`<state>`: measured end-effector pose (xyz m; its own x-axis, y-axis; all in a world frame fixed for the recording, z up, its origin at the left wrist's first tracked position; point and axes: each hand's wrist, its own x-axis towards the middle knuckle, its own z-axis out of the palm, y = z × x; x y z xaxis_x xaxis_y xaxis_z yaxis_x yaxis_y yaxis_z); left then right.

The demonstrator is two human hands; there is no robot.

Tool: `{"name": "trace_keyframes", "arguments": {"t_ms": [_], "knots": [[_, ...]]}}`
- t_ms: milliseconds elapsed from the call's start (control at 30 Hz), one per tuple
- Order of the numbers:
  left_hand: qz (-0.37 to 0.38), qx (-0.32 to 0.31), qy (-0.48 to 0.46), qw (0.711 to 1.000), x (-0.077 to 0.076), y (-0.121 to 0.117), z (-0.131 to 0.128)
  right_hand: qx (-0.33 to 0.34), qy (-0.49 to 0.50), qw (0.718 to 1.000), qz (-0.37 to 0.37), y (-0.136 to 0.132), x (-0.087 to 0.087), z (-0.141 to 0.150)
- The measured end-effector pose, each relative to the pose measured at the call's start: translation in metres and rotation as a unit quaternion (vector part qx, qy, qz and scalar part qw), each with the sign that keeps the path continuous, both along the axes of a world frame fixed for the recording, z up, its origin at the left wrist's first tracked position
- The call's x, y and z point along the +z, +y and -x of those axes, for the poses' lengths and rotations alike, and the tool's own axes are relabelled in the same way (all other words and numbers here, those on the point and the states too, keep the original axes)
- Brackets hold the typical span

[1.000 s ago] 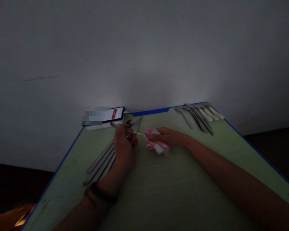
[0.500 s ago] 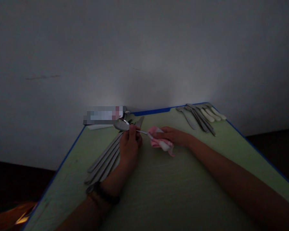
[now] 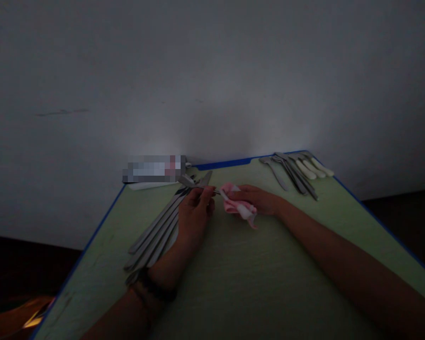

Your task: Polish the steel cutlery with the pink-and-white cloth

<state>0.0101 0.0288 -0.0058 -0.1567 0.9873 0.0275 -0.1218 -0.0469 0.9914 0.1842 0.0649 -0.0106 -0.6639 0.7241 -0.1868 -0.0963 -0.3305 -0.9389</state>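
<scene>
Over the middle of the table, my left hand (image 3: 195,212) is closed on a metal spoon (image 3: 186,181), gripping it near the bowl, which points to the far left. My right hand (image 3: 257,199) is closed on a pink and white cloth (image 3: 238,206), wrapped around the handle end of the spoon, so that end is hidden. Beneath and left of my left hand lie several metal knives (image 3: 156,226) in a fanned row, partly covered by my hand and wrist.
The green table (image 3: 226,278) has a blue edge and stands against a grey wall (image 3: 212,85). A phone (image 3: 152,170), partly blurred, is at the back left. At the back right lie a fork (image 3: 276,174), other metal cutlery (image 3: 295,175) and several white-handled pieces (image 3: 317,166).
Both hands have shifted slightly right with the spoon and cloth. The spoon has turned in my left hand: its bowl faced up half a second ago and now looks edge-on.
</scene>
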Motion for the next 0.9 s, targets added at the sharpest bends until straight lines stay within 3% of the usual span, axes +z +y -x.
{"name": "trace_keyframes", "arguments": {"t_ms": [267, 567, 900], "knots": [[-0.012, -0.001, 0.034, 0.999, -0.0015, 0.0006, 0.0016, 0.011, -0.023, 0.999, -0.026, -0.0022, 0.0057, 0.0], [-0.019, 0.001, 0.088, 0.996, 0.0025, -0.0011, 0.001, 0.018, -0.031, 0.998, -0.053, -0.0004, 0.0003, -0.0001], [-0.044, 0.05, -0.022, 0.998, -0.0009, 0.0012, -0.002, 0.017, -0.05, 0.997, -0.057, 0.0005, -0.0011, 0.0003]]}}
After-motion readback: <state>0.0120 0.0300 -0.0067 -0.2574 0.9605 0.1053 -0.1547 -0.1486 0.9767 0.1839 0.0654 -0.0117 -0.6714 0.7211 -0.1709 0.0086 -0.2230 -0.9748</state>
